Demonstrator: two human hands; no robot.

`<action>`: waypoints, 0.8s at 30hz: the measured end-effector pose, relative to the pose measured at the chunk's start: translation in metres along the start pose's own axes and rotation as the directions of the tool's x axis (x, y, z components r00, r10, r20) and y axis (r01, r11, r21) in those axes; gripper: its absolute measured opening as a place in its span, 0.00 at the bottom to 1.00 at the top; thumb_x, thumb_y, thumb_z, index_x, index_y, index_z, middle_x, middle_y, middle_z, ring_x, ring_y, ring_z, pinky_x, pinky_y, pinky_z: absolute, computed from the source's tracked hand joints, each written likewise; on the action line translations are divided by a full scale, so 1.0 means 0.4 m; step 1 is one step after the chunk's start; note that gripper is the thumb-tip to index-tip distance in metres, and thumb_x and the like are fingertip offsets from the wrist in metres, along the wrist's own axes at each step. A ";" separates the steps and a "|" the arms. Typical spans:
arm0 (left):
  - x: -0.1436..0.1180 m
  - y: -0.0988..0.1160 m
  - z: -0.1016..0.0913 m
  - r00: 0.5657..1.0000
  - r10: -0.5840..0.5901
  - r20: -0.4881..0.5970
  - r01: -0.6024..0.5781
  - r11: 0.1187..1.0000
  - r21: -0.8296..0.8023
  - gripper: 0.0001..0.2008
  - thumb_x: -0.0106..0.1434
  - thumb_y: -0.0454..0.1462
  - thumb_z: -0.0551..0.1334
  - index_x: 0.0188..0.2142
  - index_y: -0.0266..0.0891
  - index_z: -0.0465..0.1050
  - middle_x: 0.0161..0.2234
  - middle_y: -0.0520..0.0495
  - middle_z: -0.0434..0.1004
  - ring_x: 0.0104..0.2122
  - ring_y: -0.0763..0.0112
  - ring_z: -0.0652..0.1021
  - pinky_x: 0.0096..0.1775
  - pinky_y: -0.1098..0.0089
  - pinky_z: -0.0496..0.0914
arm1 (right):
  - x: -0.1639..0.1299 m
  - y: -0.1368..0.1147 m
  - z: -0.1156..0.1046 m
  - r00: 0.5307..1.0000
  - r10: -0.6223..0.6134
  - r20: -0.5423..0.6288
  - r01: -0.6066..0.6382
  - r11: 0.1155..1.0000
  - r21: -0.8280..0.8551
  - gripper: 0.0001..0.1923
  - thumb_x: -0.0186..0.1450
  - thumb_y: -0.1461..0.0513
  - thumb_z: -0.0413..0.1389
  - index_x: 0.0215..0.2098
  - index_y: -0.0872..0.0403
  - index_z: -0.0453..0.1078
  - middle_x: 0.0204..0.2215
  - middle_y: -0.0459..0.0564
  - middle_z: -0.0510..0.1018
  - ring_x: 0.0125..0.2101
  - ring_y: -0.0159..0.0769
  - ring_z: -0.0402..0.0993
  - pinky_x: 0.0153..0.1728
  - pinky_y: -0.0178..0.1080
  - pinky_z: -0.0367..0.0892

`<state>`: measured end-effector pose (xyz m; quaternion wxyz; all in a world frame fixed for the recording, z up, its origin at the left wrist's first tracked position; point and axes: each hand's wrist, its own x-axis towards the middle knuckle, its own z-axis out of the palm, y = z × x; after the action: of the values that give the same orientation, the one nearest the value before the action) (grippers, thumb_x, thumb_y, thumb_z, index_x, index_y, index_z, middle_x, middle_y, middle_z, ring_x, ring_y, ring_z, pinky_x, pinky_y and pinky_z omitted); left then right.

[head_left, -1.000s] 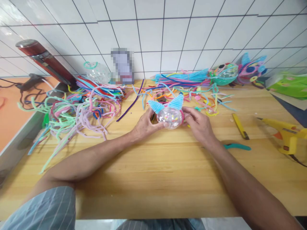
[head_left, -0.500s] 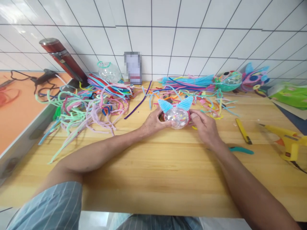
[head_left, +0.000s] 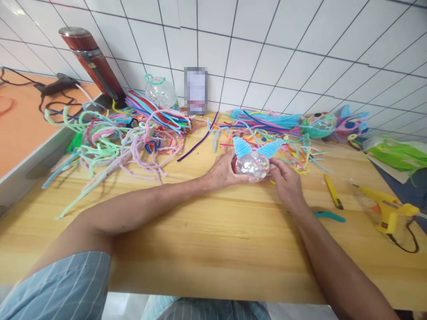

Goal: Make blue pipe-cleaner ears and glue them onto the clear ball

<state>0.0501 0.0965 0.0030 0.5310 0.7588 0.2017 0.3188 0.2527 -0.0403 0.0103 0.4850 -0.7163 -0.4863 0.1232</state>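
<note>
Between my two hands is a clear plastic ball (head_left: 252, 165) with a dark red band at its side. Two light-blue ears made of pipe cleaners (head_left: 271, 149) stand up from its top. My left hand (head_left: 224, 171) is closed around the ball's left side, its thumb along the lower front. My right hand (head_left: 286, 180) pinches the ball's right edge; its fingertips are partly hidden behind the ball. Loose pipe-cleaner scraps (head_left: 230, 133) lie just behind the ball.
A tangle of pipe cleaners (head_left: 113, 146) covers the table's left. At right lie a yellow cutter (head_left: 333, 192), teal-handled pliers (head_left: 330, 216) and a yellow glue gun (head_left: 387, 206). A red thermos (head_left: 91, 62), another clear ball (head_left: 160, 92) and a phone (head_left: 196, 91) stand by the wall.
The view has shifted and tilted a little. Both hands still hold the ball, which has turned slightly, its ears now leaning more to the right.
</note>
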 end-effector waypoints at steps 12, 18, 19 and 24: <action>0.000 0.006 -0.010 1.000 -0.008 0.018 0.011 0.983 -0.185 0.44 0.53 0.51 0.80 0.63 0.38 0.68 0.62 0.34 0.79 0.62 0.47 0.80 0.63 0.52 0.74 | -0.008 -0.011 0.021 0.989 0.090 0.119 -0.116 0.965 0.233 0.21 0.65 0.50 0.65 0.52 0.50 0.78 0.48 0.54 0.89 0.39 0.46 0.87 0.39 0.49 0.83; -0.009 0.029 -0.006 0.999 -0.017 0.044 0.022 0.993 -0.112 0.44 0.52 0.53 0.80 0.62 0.38 0.70 0.63 0.33 0.78 0.63 0.44 0.79 0.64 0.50 0.73 | -0.005 -0.048 0.003 0.990 0.094 -0.101 -0.070 0.973 0.221 0.17 0.66 0.48 0.65 0.47 0.48 0.79 0.41 0.51 0.88 0.41 0.47 0.86 0.41 0.49 0.82; -0.010 0.030 -0.006 0.999 -0.022 0.047 0.027 0.995 -0.096 0.44 0.52 0.53 0.80 0.62 0.38 0.70 0.62 0.33 0.79 0.63 0.44 0.79 0.64 0.50 0.73 | -0.005 -0.051 0.004 0.987 0.098 -0.125 -0.066 0.969 0.240 0.18 0.65 0.48 0.67 0.47 0.49 0.78 0.41 0.51 0.88 0.41 0.47 0.86 0.41 0.49 0.81; -0.011 0.027 -0.003 0.998 -0.001 0.062 0.005 0.998 -0.065 0.44 0.51 0.52 0.81 0.62 0.38 0.71 0.60 0.35 0.81 0.60 0.45 0.81 0.62 0.50 0.74 | -0.004 -0.049 0.015 0.986 0.091 -0.138 -0.057 0.970 0.236 0.16 0.63 0.47 0.68 0.38 0.47 0.72 0.32 0.46 0.83 0.34 0.42 0.81 0.41 0.47 0.79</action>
<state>0.0456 0.0907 0.0120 0.5619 0.7503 0.1759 0.3007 0.2367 -0.0370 0.0225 0.5947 -0.6798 -0.4045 0.1436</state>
